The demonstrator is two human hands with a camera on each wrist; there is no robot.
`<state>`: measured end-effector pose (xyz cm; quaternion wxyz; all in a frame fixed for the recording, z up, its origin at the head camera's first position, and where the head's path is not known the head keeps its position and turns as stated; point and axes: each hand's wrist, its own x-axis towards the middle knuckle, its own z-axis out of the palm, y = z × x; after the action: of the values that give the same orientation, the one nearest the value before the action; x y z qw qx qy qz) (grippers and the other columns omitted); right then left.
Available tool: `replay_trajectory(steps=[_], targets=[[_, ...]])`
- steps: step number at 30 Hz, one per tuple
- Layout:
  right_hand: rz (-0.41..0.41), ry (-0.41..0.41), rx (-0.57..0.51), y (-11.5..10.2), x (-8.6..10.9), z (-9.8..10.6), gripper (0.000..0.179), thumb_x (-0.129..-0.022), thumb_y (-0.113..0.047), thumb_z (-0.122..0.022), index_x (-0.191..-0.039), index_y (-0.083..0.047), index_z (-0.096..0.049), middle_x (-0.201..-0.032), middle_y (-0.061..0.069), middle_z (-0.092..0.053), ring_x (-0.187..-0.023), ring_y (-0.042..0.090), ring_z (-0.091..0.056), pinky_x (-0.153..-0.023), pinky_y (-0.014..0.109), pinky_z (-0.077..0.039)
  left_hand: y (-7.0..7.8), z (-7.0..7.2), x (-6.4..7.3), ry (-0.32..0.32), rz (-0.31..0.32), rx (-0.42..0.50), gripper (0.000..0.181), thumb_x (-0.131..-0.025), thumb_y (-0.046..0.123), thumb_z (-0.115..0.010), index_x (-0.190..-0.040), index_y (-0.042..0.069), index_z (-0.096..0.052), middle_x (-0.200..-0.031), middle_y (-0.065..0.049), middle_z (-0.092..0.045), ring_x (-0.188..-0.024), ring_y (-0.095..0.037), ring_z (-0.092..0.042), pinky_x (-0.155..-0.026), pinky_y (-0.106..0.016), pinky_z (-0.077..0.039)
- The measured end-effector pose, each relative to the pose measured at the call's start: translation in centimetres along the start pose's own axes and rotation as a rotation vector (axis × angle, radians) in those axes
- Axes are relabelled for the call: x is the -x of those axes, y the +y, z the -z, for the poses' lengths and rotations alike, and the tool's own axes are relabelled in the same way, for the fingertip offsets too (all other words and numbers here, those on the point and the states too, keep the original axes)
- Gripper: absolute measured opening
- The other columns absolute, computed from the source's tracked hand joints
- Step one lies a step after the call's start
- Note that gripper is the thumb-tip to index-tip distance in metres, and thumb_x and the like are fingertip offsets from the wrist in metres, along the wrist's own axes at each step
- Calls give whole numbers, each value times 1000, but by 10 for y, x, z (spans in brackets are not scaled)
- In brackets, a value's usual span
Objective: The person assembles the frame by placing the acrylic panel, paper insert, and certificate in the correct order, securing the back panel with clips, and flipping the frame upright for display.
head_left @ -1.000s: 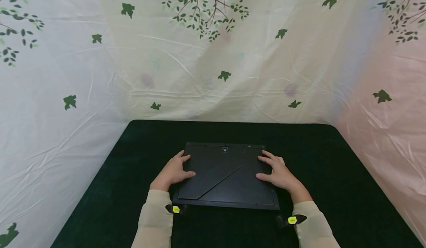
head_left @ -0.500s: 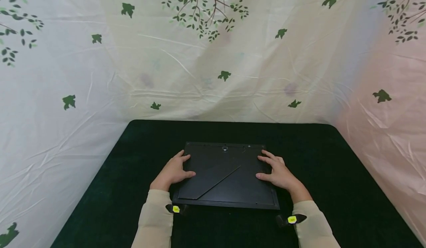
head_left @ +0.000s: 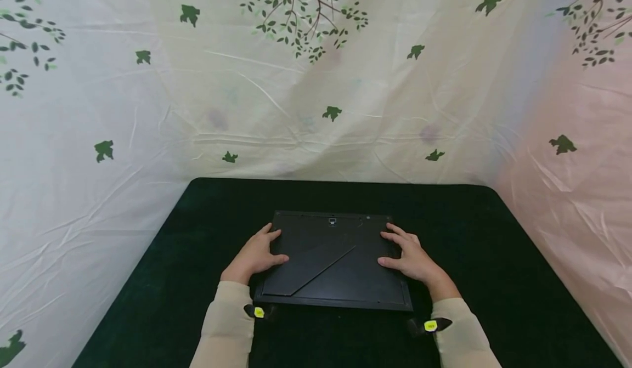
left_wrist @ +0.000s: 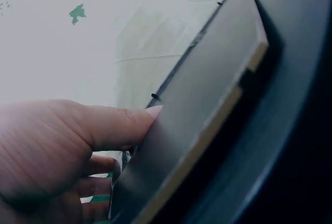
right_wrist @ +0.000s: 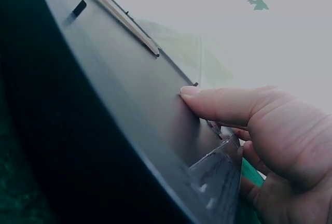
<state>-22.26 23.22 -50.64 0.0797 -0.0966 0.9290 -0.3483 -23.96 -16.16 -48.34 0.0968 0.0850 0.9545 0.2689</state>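
A black picture frame (head_left: 365, 275) lies back side up in the head view, a hanging hook (head_left: 332, 221) near its far edge. On its back panel sits a flat stand flap (head_left: 296, 258) with a slanted edge; the wrist views show its pale, raw edge. My left hand (head_left: 253, 257) grips the left side, thumb on the back panel and fingers around the outer edge. At the right side my right hand (head_left: 413, 257) grips likewise, its thumb (right_wrist: 207, 102) on the panel. The frame's front face is hidden.
The frame is over a table with a dark green cloth (head_left: 197, 214). Behind and beside it hangs a pale curtain (head_left: 276, 121) printed with leaves and branches. Each wrist carries a small dark device with a yellow tag (head_left: 430, 326).
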Motion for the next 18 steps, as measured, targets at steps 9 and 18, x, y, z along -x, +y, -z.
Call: replay_trajectory(steps=[9,18], targets=[[15,-4,7,-2,3,0,74,-84,-44,-73,-144,-13,-44,-159,7,-16,-134,36,-17,-102,64,-28,0,8,6,-72,-13,-116,76,-85,43,-72,-146,11,-41,-157,-17,-22,-140,-37,-28,-108,-55,-30],[26,52,109,-3,13,0,85,-86,-51,-68,-149,-7,-33,-157,16,-19,-137,41,-21,-102,64,-30,-7,16,16,-81,-64,-256,76,-87,46,-68,-147,11,-40,-154,-15,-29,-139,-34,-32,-108,-53,-31]])
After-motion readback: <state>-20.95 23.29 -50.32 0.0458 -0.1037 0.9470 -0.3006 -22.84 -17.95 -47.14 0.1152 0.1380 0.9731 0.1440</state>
